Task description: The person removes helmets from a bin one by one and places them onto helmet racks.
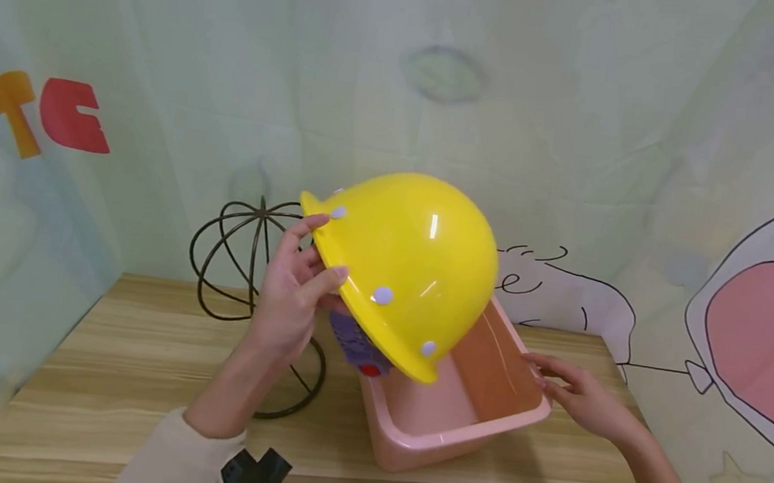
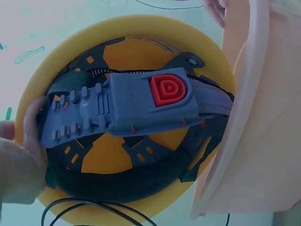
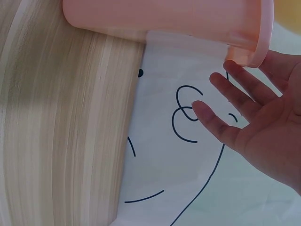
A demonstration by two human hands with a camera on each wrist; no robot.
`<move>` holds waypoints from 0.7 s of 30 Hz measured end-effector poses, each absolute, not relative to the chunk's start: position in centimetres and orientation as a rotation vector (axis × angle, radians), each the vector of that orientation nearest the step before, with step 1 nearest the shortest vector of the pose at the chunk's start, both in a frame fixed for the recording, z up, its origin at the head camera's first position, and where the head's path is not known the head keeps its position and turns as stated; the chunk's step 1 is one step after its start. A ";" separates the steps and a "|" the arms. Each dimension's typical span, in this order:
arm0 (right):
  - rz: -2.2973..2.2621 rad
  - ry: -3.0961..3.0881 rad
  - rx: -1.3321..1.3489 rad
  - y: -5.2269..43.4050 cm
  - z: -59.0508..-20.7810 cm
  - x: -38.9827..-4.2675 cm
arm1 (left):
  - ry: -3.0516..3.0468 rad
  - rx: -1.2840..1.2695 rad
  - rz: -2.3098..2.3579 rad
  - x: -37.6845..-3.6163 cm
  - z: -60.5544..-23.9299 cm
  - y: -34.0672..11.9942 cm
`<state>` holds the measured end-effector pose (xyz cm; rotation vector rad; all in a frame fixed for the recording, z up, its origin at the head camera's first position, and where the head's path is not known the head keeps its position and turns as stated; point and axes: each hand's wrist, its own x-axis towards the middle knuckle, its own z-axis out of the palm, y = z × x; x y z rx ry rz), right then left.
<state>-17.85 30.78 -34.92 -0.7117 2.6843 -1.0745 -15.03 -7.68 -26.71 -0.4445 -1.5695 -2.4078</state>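
Observation:
By its brim, a yellow hard hat is gripped in my left hand, tilted above a pink plastic bin. The left wrist view looks into the hat's underside, with a dark sweatband and a blue-grey adjuster strap bearing a red button. My right hand pinches the bin's right rim near its corner. In the right wrist view, several fingers of that hand stretch out below the rim.
A dark wire stand with a cage-like top and round base is on the wooden table, left of the bin. Printed cloth hangs behind and at both sides of the table.

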 end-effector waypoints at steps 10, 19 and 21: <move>-1.067 2.683 -0.685 30.7 -34.8 -17.8 | -1.513 -0.434 -2.416 -15.2 -26.4 -8.1; -1.063 2.690 -0.701 30.9 -34.9 -17.8 | -1.476 -0.441 -2.402 -15.5 -26.1 -8.5; -1.065 2.691 -0.700 30.9 -34.9 -17.8 | -1.464 -0.442 -2.402 -15.5 -26.0 -8.6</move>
